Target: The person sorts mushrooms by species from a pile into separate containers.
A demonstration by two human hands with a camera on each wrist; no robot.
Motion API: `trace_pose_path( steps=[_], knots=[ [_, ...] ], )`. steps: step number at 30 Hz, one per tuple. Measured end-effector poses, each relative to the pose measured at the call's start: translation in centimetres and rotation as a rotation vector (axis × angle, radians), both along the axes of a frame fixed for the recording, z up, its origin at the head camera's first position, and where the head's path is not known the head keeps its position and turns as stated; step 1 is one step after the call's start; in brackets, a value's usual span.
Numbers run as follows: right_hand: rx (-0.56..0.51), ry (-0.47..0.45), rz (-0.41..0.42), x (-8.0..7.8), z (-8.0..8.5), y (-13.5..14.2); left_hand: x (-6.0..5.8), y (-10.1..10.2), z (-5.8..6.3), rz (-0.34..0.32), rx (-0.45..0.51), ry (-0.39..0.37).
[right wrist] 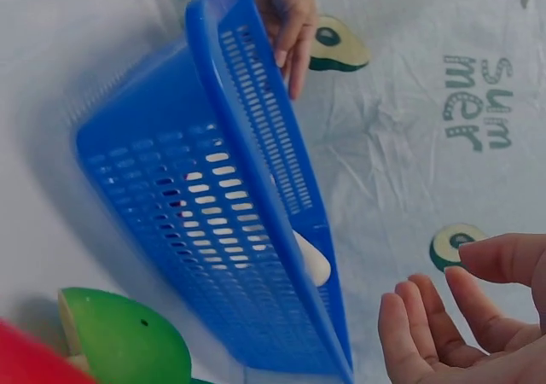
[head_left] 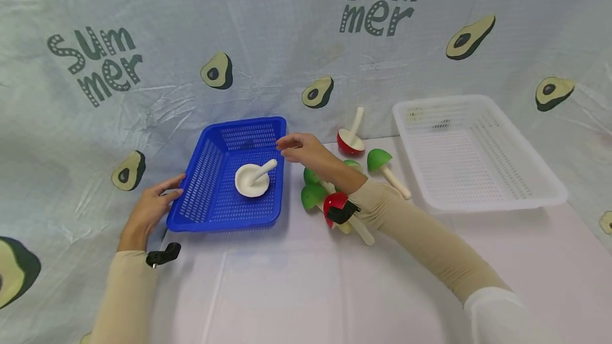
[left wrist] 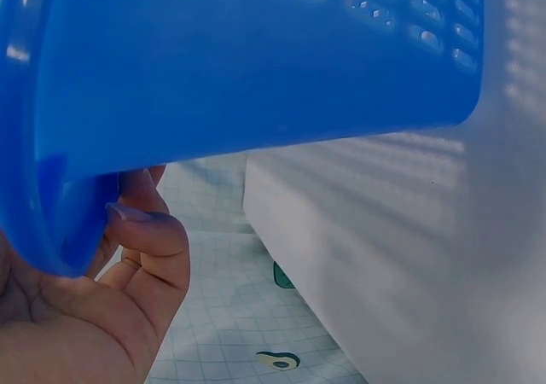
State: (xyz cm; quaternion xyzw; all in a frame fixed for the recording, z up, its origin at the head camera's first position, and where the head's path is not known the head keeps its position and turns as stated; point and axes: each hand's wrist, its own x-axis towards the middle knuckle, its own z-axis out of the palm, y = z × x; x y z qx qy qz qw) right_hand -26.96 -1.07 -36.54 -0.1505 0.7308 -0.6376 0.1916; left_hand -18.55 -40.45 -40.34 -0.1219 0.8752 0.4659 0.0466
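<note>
L hand (head_left: pixel 150 208), left of ctr, grips blue basket (head_left: pixel 220 225) at its L rim, fingers bent. R hand (head_left: pixel 308 151), mid-frame nr R rim, empty: fingers loosely curled, thumb apart.

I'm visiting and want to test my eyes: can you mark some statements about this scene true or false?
1. The left hand touches the blue basket. True.
2. One mushroom lies inside the blue basket. True.
3. The right hand holds a mushroom. False: it holds nothing.
4. In the head view, the white basket is left of the blue one. False: it is right of it.
5. Every mushroom outside has a green cap. False: some have red caps.
</note>
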Motion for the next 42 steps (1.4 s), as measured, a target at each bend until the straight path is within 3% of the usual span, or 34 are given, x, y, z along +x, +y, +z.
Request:
trace_pose_path(
  steps=[18,38,42],
  knots=[
    [-0.049,-0.032,0.060,3.3,0.7,6.7,0.0,0.1,0.0,-0.012,-0.020,-0.032],
    [0.018,-0.011,0.075,7.0,-0.4,11.8,-0.1,0.0,0.0,0.004,0.008,-0.026],
    [-0.011,-0.004,0.099,7.7,-0.7,12.6,-0.1,0.0,0.0,0.002,0.005,-0.028]
  ],
)
